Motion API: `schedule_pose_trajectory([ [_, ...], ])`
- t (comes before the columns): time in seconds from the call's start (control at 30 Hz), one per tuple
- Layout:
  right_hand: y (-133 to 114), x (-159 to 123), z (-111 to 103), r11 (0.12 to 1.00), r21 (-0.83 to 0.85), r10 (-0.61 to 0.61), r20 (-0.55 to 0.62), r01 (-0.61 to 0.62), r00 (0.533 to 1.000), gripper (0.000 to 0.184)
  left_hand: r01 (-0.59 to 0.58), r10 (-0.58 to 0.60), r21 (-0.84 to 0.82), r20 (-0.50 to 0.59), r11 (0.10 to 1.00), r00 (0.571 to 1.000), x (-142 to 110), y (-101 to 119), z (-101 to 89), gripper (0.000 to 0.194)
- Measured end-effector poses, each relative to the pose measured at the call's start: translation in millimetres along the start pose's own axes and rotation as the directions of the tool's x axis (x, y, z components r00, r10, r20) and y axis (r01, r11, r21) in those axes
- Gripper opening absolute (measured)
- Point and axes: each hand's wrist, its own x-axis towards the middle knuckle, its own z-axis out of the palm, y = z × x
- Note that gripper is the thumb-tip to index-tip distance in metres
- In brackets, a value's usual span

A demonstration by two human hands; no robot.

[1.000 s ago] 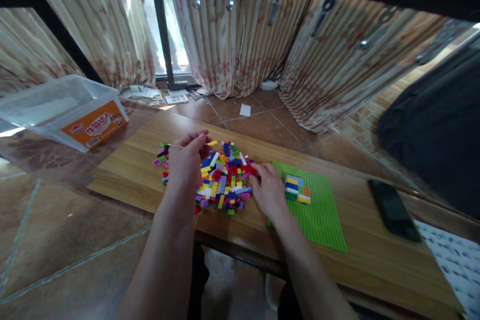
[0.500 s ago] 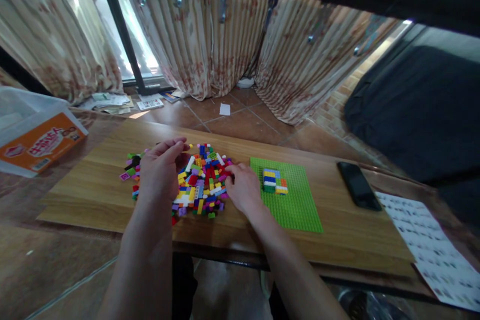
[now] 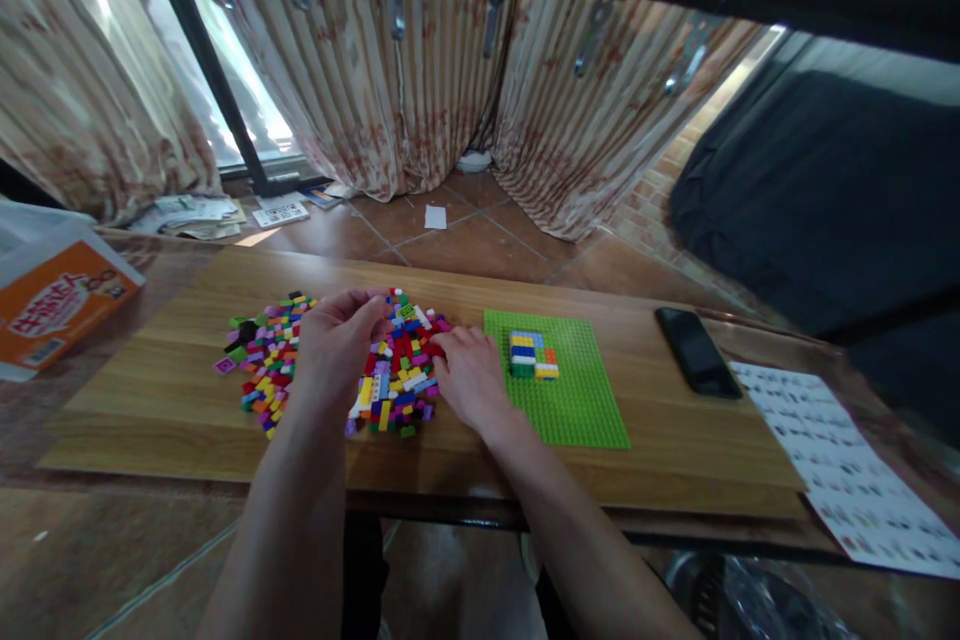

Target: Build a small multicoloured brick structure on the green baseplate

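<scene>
- Many bricks (image 3: 405, 360), piled on your worktop (image 3: 697, 460): selection apparent; crowding calls for narrow pinches.
- Left hand (image 3: 330, 335), above: fingers curled, grip unclear.
- Right hand (image 3: 474, 378), alongside: fingers bent, grip unclear.

One green baseplate (image 3: 589, 405), one brick build (image 3: 523, 357) on it, one phone (image 3: 697, 352) right, one box (image 3: 64, 305) left; loose bricks (image 3: 281, 340): many, uncountable.

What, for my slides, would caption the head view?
Left hand and right hand at loose, colourful bricks, beside a green baseplate.
</scene>
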Motion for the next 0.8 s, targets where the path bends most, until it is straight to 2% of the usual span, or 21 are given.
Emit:
schedule_pose_trajectory([
  [0.13, 5.0, -3.3, -4.2, 0.993, 0.114, 0.011, -0.034, -0.007, 0.999, 0.023, -0.032, 0.029, 0.115, 0.036, 0.993, 0.999, -2.5, -3.9, 6.5, 0.010],
  [0.27, 27.8, -14.6, -20.5, 0.962, 0.271, 0.015, -0.140, 0.023, 0.990, 0.021, -0.126, 0.082, 0.262, 0.173, 0.957, 0.981, -7.0, -15.0, 17.4, 0.012],
  [0.37, 54.5, -32.2, -34.6, 0.945, 0.325, 0.031, -0.224, 0.045, 0.974, 0.021, -0.212, 0.071, 0.397, 0.340, 0.893, 0.938, -15.9, -26.7, 31.5, 0.015],
  [0.5, 88.4, -56.7, -44.2, 0.952, 0.303, 0.026, -0.223, 0.044, 0.975, 0.018, -0.305, 0.016, 0.509, 0.495, 0.805, 0.869, -32.2, -44.7, 56.1, 0.017],
  [0.63, 106.0, -64.8, -43.0, 0.968, 0.243, -0.001, -0.222, 0.056, 0.975, 0.018, -0.335, -0.023, 0.583, 0.520, 0.740, 0.854, -42.5, -61.6, 75.5, 0.016],
  [0.8, 107.9, -60.9, -40.0, 0.974, 0.210, -0.040, -0.185, 0.079, 0.982, 0.017, -0.337, -0.052, 0.608, 0.530, 0.719, 0.846, -44.1, -70.8, 84.5, 0.017],
])
